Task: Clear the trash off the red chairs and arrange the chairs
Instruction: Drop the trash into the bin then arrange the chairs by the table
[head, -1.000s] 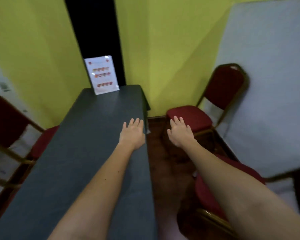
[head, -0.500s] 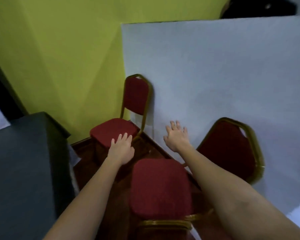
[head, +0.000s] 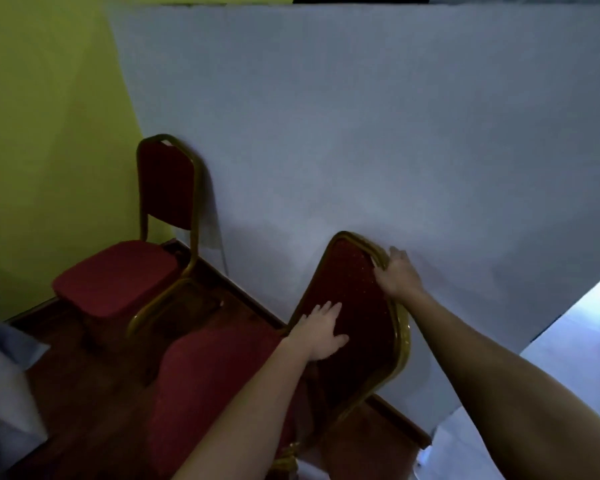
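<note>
A: The near red chair (head: 352, 327) is seen just in front of the white wall (head: 361, 133), its backrest tilted toward the camera, gold frame catching what little light is there.

B: And the right hand (head: 397, 273) is wrapped over the top right corner of that backrest, fingers (head: 399, 253) curled on the frame. A grip is made there.

A: The left hand (head: 321, 332) is laid flat on the red padding of the backrest, fingers spread, nothing clasped in it (palm pressed, by the look of it).

B: Hands apart, then, both on the same chair back.

A: The seat (head: 215, 386) of that chair is seen below the left forearm, low in the frame. No trash can be made out on it, though the picture is dark.

B: A second red chair (head: 118, 275) is placed further left, in the corner where the white wall meets the yellow-green wall (head: 42, 133), upright, back against the white wall. The two chairs are near each other, not touching.

A: Dark wooden floor (head: 94, 393) is shown beneath both.
</note>
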